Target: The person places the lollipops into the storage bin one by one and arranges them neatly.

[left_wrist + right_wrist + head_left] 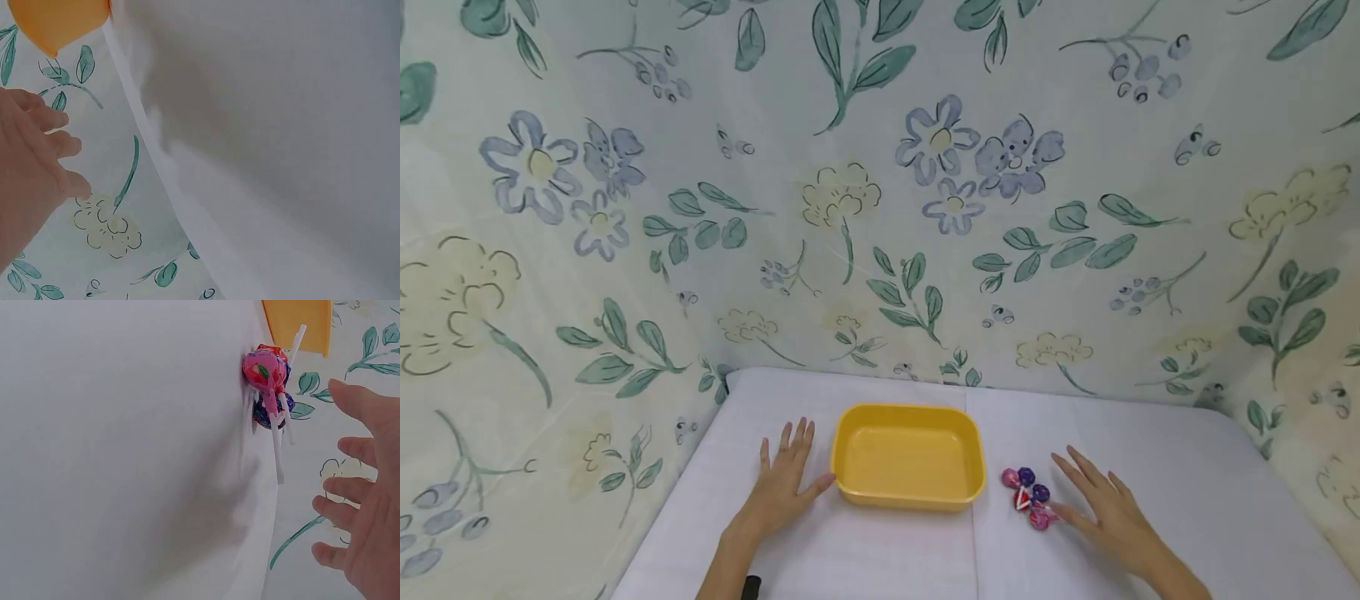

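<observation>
A yellow rectangular tray (910, 503) stands on the white-covered table, with nothing inside it. My left hand (781, 492) is at the tray's left side, fingers spread, its thumb tip close to the rim; whether it touches cannot be told. To the right of the tray lies a small cluster of wrapped lollipops (1039, 518), pink, red and dark purple, their white sticks showing in the right wrist view. Just right of them hovers my right hand (1105, 515), fingers extended and holding nothing. In the right wrist view a pink lollipop (265, 370) is in front of the others.
A white cloth (865, 558) covers the table. Behind and at both sides hangs a floral curtain (865, 250) that meets the table's back edge. A dark band (751, 587) shows at the left wrist.
</observation>
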{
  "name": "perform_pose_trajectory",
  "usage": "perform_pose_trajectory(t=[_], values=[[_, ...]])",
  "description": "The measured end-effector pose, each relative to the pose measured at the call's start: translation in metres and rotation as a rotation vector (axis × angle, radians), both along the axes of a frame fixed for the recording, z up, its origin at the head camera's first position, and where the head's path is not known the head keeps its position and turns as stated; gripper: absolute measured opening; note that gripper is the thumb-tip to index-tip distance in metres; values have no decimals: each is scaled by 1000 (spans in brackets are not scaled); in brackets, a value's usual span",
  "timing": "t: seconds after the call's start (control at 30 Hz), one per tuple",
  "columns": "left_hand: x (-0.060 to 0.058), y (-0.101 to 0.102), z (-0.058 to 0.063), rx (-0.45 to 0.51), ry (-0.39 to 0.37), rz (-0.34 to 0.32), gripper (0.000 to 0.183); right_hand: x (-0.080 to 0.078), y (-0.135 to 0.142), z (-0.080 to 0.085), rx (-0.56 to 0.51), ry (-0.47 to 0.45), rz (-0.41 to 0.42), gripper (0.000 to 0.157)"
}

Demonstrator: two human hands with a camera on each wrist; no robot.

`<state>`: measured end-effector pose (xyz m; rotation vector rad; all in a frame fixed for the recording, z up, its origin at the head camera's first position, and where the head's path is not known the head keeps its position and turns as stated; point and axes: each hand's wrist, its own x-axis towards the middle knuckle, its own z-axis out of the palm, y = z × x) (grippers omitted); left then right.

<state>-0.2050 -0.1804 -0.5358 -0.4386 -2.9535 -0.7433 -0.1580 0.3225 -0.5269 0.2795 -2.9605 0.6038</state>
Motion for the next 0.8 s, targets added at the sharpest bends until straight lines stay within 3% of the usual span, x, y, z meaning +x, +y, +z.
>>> perform_pose_trajectory(t=[0.2, 0.4, 0.63, 0.8], values=[[3, 9, 3, -7, -67, -18, 106, -1, -9, 0, 7, -75, 16, 78], [3, 15, 5, 11, -104, -48, 108, -1, -12, 1, -142, -73, 37, 66], [2, 22, 7, 25, -80, -68, 112, -9, -13, 0, -159, -190, -33, 47], [1, 26, 8, 12, -64, -72, 112, -12, -15, 0, -143, -182, -38, 41]])
